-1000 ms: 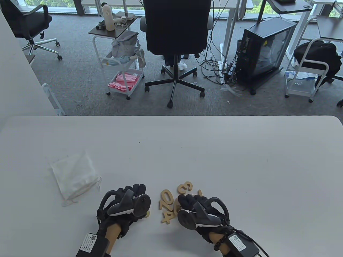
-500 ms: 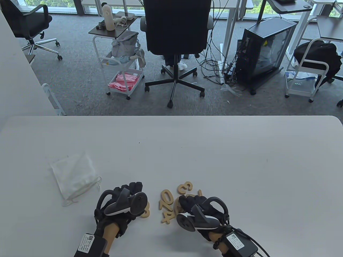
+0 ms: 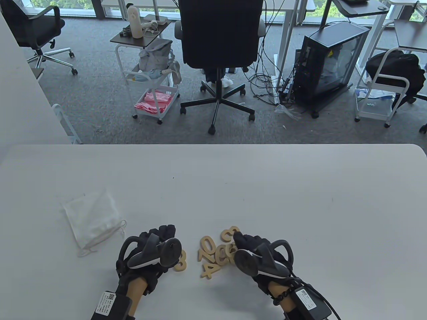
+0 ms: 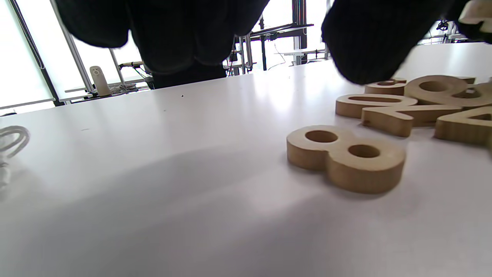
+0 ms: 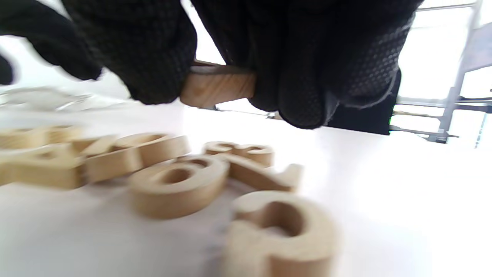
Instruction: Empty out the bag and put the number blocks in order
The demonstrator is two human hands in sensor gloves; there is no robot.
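Observation:
Several wooden number blocks lie in a loose pile [image 3: 213,255] near the table's front edge: a 0 [image 3: 206,244], a 7, a 4 [image 3: 210,270], a 3 [image 3: 229,233] and round digits [image 3: 224,255]. An 8 [image 3: 181,261] lies apart on the left, flat on the table [image 4: 346,157]. My left hand [image 3: 161,235] hovers beside the 8, its fingers [image 4: 173,38] hanging and holding nothing. My right hand [image 3: 245,241] is over the pile's right side and pinches one wooden block [image 5: 217,85] between thumb and fingers; its number is hidden. The white drawstring bag [image 3: 91,218] lies flat at the left.
The white table [image 3: 267,186] stretches wide beyond and to the right of the pile. The bag's cord [image 4: 11,140] lies left of my left hand. Office chairs, carts and a computer case stand on the floor past the far edge.
My left hand drew back to the left, uncovering the 8. My right hand shifted right and forward with a block pinched, uncovering round digits in the pile.

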